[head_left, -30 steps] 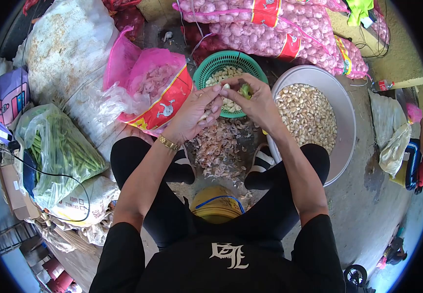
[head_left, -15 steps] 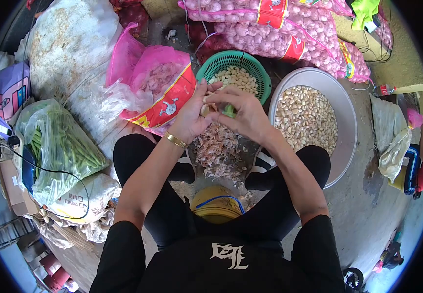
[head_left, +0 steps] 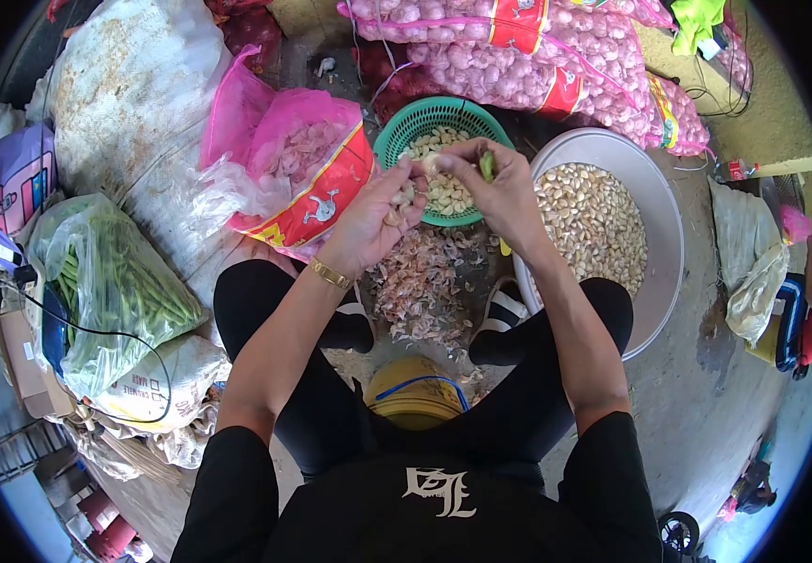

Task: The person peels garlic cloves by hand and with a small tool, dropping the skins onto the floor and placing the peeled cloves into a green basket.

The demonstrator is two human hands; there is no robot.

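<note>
My left hand (head_left: 373, 220) is closed around a few garlic cloves (head_left: 407, 195), palm turned up. In my right hand (head_left: 511, 199) is a small green-handled tool (head_left: 487, 167); its working end is hidden. The thumb and fingertips of both hands come close together over a green plastic basket (head_left: 389, 150), and I cannot make out what lies between them. Pale peeled cloves (head_left: 448, 192) fill part of that basket. Below the hands, a heap of papery garlic skins (head_left: 415, 291) covers the floor between my feet.
At right stands a wide basin (head_left: 664, 253) of unpeeled cloves (head_left: 589, 225). Pink net sacks of garlic bulbs (head_left: 556, 56) lie behind. To the left are an open pink sack (head_left: 279, 178) with skins and a clear bag of green pods (head_left: 120, 281). A yellow bucket-like seat (head_left: 410, 385) is beneath me.
My right hand has moved right and slightly up, drawing apart from the left, and the green tool moved with it. The left hand has turned, showing more of the cloves in it.
</note>
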